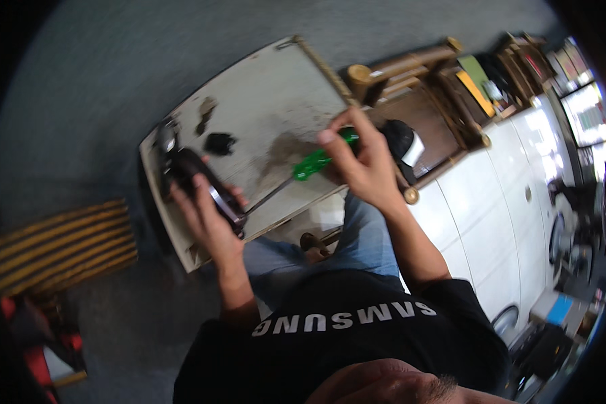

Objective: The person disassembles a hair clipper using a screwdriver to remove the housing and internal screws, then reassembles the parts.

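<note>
My left hand [211, 225] is wrapped around a dark hair clipper [195, 170] with a shiny metal head and a silver strip, holding it over the left end of a pale table. In my right hand [369, 165], the fingers pinch a screwdriver [311, 165] by its green handle. Its thin shaft slants down-left to the clipper's near end; whether the tip touches a screw there cannot be made out. A small black piece [219, 143] lies on the table beside the clipper, with a brownish patch or scrap [206, 114] beyond it.
The worn, stained table [269, 81] stands in front of my legs. A bamboo-framed bench [427, 114] with a dark cap [398, 140] on it adjoins on the right. A slatted yellowish bench [67, 246] stands at left. White floor tiles [485, 182] extend to the right.
</note>
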A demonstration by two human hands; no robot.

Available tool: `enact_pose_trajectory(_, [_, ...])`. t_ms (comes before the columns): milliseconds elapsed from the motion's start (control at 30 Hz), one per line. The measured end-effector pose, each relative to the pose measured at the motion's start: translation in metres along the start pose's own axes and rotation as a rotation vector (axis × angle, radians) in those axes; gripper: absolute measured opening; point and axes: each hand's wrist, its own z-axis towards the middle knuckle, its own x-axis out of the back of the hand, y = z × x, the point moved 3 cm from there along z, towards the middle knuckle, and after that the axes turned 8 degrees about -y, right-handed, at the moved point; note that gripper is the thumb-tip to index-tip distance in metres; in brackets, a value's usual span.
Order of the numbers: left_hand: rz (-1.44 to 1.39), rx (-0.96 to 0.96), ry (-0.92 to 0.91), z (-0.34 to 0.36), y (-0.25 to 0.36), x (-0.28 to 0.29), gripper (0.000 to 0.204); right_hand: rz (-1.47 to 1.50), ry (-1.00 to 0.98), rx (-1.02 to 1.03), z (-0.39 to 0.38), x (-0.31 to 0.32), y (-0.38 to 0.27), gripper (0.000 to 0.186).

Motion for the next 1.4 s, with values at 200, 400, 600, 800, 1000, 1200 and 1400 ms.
enact_pose_trajectory(200, [-0.143, -0.053, -0.086, -0.001, 0.006, 0.001, 0.047, 0.08, 0.017, -0.055, -0.003, -0.006, -0.005, 0.022])
enact_pose_trajectory(400, [-0.207, -0.024, -0.131, -0.002, 0.006, 0.005, 0.058, 0.153, 0.054, -0.121, -0.006, -0.011, -0.007, 0.022])
enact_pose_trajectory(600, [-0.216, -0.022, -0.198, -0.001, -0.001, 0.005, 0.071, 0.29, 0.154, -0.101, -0.006, -0.011, -0.007, 0.018])
enact_pose_trajectory(800, [-0.194, -0.098, -0.301, 0.0, -0.003, 0.0, 0.077, 0.513, 0.353, 0.028, 0.004, 0.0, 0.003, 0.02])
enact_pose_trajectory(1000, [0.027, -0.171, -0.37, -0.003, 0.004, -0.004, 0.082, 0.297, 0.448, 0.081, -0.003, -0.004, -0.003, 0.025])
enact_pose_trajectory(1200, [0.29, -0.492, -0.315, 0.008, -0.016, -0.006, 0.079, 0.312, 0.421, 0.114, -0.003, -0.001, 0.009, 0.022])
enact_pose_trajectory(1400, [0.139, -0.114, -0.391, 0.0, -0.002, -0.005, 0.074, 0.196, 0.292, 0.156, -0.001, -0.011, 0.004, 0.026])
